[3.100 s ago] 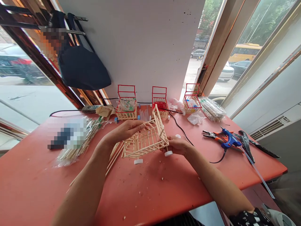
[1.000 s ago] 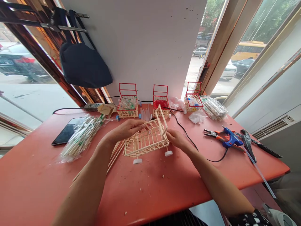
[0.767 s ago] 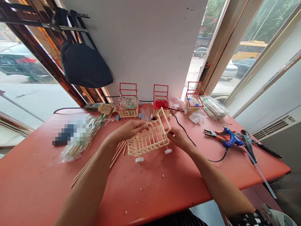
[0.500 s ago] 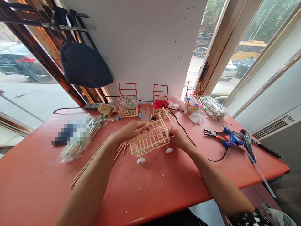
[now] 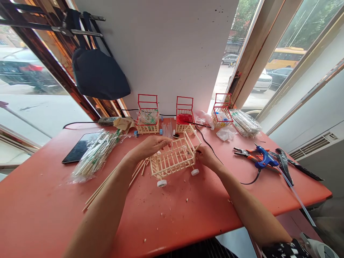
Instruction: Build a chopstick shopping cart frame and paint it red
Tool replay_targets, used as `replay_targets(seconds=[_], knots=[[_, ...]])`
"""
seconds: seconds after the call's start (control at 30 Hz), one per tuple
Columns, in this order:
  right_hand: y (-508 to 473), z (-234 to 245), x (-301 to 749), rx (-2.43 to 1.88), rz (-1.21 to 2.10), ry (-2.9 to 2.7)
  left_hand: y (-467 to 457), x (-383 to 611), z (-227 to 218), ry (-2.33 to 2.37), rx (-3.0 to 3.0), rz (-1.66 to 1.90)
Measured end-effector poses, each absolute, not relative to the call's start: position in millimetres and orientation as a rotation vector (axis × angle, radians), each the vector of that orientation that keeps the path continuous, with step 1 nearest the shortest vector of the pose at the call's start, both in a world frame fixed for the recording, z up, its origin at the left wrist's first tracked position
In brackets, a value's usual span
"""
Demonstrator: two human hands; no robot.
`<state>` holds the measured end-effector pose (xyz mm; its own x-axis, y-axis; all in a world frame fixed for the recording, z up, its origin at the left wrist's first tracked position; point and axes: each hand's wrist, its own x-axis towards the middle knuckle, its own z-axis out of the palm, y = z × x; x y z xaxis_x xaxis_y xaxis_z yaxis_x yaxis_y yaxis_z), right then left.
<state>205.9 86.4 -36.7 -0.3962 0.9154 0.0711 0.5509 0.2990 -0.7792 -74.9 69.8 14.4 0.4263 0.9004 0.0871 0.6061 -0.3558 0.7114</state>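
A small cart built of pale wooden sticks (image 5: 174, 159) with white wheels stands upright on the red table (image 5: 172, 218). My left hand (image 5: 149, 146) grips its far left rim from above, fingers curled on the sticks. My right hand (image 5: 208, 156) pinches the cart's right end by the raised handle frame. Loose sticks (image 5: 113, 181) lie on the table under my left forearm.
Three finished carts with red handles (image 5: 147, 116) (image 5: 184, 116) (image 5: 220, 114) line the back wall. A bag of sticks (image 5: 94, 156) and a phone (image 5: 76, 152) lie left. Pliers (image 5: 243, 153), a blue glue gun (image 5: 263, 161) with its black cord and scissors (image 5: 282, 163) lie right.
The cart was tipped on its side in both hands; it now stands level on its wheels, shifted slightly right. My right hand moved from under the cart to its handle end.
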Motion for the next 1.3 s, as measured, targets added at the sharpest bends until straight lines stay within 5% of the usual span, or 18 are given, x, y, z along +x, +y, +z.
replay_targets(seconds=[1.3], knots=[[89, -31, 218, -1.413, 1.148, -1.779, 52, -90, 34, 1.469, 2.097, 0.594]])
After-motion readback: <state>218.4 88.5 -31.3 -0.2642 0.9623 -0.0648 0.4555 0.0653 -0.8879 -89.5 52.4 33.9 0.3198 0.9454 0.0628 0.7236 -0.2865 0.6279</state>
